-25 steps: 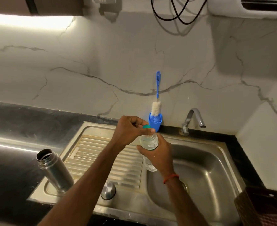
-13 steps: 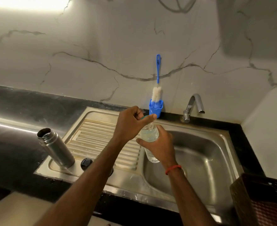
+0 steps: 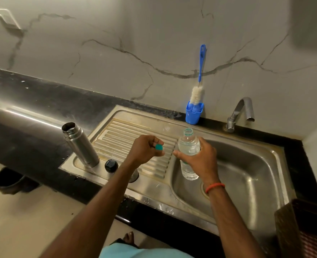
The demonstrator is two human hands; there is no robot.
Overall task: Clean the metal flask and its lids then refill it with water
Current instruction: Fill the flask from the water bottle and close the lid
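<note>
Pinches small teal cap [image 3: 159, 147] in curled fingers of left hand [image 3: 144, 150], over ribbed drainboard. Grips clear plastic bottle [image 3: 189, 146] round its middle with right hand [image 3: 202, 159]: bottle upright, neck uncapped, water inside, above left edge of sink [image 3: 256, 164] basin. Holds both hands close together, not touching.

Finds metal flask [image 3: 80, 146] standing open-mouthed on drainboard's front-left corner, well left of both hands, touched by neither. Notes black lid [image 3: 111, 165] just beside flask base. Notes round metal piece [image 3: 134, 176] mostly hidden under left forearm; cannot tell what.

Sees bottle brush [image 3: 197, 94] upright in blue holder [image 3: 194, 113] against wall behind sink, with tap [image 3: 240, 112] to its right. Wears red band [image 3: 215, 187] on right wrist. Shows dark desk [image 3: 32, 108] around sink and brown basket [image 3: 303, 229] at lower right.
</note>
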